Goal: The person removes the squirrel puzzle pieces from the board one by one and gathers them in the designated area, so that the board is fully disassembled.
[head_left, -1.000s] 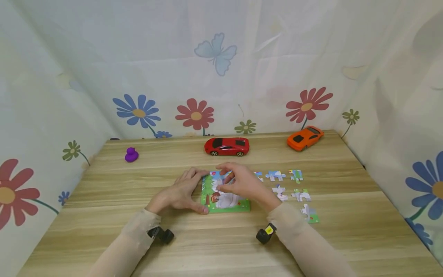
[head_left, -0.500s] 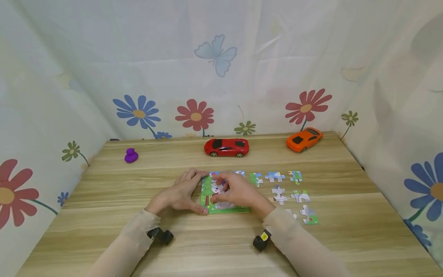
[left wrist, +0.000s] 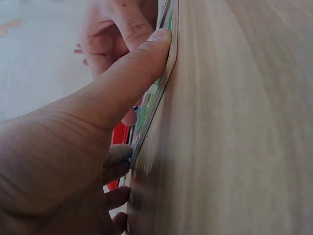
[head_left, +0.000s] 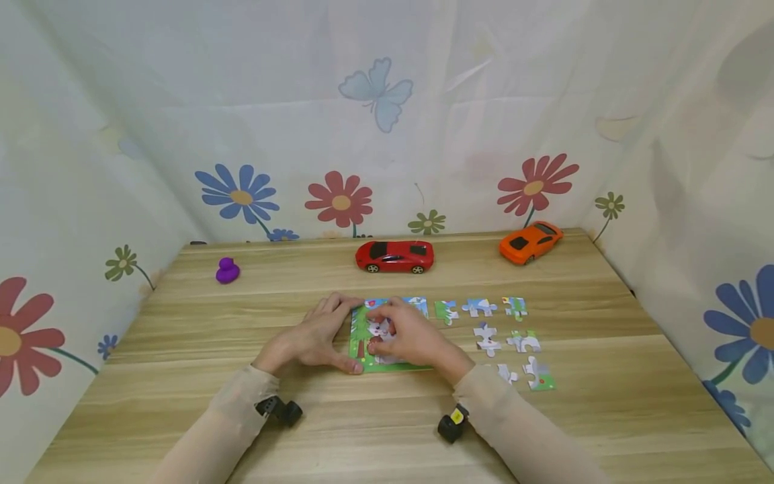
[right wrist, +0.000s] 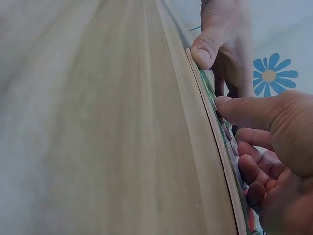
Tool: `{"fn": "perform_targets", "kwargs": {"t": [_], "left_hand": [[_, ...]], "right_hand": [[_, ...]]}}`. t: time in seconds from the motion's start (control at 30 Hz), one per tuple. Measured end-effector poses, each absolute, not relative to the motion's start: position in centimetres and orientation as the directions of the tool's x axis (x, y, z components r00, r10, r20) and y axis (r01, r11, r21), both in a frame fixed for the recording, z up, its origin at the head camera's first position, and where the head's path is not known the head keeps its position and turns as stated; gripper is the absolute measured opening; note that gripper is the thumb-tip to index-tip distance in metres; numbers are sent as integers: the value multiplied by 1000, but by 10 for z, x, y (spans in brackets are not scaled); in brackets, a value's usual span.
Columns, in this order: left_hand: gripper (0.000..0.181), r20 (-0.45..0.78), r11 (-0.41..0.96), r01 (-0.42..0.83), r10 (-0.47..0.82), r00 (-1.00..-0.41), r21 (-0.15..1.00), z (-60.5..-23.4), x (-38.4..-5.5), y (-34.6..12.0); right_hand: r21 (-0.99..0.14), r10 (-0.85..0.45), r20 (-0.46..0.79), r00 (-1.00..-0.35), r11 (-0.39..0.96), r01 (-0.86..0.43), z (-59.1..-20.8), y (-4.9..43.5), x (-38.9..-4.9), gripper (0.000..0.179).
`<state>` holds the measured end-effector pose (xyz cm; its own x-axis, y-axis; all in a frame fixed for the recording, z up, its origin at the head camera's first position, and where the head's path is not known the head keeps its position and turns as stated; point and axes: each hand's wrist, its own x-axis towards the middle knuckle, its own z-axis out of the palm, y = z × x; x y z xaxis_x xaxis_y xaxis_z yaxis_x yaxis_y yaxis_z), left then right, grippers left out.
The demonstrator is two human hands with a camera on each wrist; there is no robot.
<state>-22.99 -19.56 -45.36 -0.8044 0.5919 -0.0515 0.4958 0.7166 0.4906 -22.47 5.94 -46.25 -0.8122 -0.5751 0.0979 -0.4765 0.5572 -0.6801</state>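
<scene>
A picture puzzle board (head_left: 387,368) with a white animal and a green border lies mid-table in the head view. My left hand (head_left: 317,339) spans its left side. The straight left thumb presses the near corner, and the other fingers reach the far corner, as the left wrist view shows too. Over the board, my right hand (head_left: 411,336) has its thumb and curled fingers set down on the picture, pinching at a puzzle piece (head_left: 381,329) by the animal's face. In the right wrist view the right thumb tip (right wrist: 224,101) meets the board's surface. My palm hides the board's right part.
Right of the board lie several loose jigsaw pieces (head_left: 486,339). A red toy car (head_left: 395,257) stands behind the board, an orange toy car (head_left: 532,243) at the back right and a purple toy duck (head_left: 227,270) at the back left. A flowered curtain (head_left: 387,161) surrounds the table.
My right hand has moved down and left over the board, with its fingers lowering onto the picture. More loose pieces now show on the right. The left hand stays at the board.
</scene>
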Motion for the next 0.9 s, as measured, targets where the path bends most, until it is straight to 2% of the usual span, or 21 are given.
{"fn": "perform_targets", "kwargs": {"t": [0.27,0.9], "left_hand": [[123,-54,714,493,592,-804,497,-453,-229,-196],[125,-55,716,494,592,-804,494,-453,-229,-196]], "right_hand": [[-679,-597,125,-792,531,-507,-463,60,-224,48],[-665,-600,142,-788,531,-524,-462,59,-223,48]]}}
